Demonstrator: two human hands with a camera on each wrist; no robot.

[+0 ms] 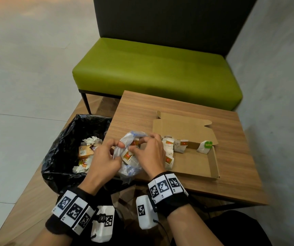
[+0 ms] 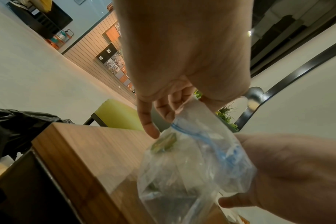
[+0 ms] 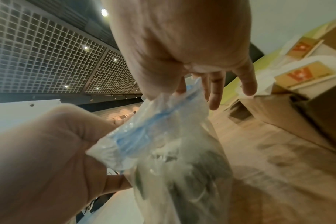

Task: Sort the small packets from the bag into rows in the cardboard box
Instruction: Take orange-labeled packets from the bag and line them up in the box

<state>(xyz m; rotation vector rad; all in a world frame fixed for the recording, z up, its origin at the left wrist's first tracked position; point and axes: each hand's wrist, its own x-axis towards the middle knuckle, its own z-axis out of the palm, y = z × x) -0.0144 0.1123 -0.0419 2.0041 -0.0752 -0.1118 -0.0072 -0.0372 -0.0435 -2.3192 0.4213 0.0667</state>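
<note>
A clear zip bag (image 1: 130, 172) with a blue seal hangs over the table's near left corner, held between both hands. My left hand (image 1: 115, 148) pinches its left edge, and my right hand (image 1: 142, 144) pinches the mouth from the right. Small white packets with orange labels (image 1: 127, 155) show through the plastic. In the left wrist view the left hand (image 2: 173, 109) grips the bag (image 2: 192, 166). In the right wrist view the right hand (image 3: 163, 94) pinches the bag (image 3: 173, 151) near its seal. The open cardboard box (image 1: 192, 164) holds several packets (image 1: 169, 150) along its left and far sides, one with a green tag (image 1: 206, 146).
A bin with a black liner (image 1: 62, 148) and rubbish inside stands against the table's left side. The small wooden table (image 1: 231, 132) ends close to my body. A green bench (image 1: 151, 68) sits beyond it, and a grey wall runs along the right.
</note>
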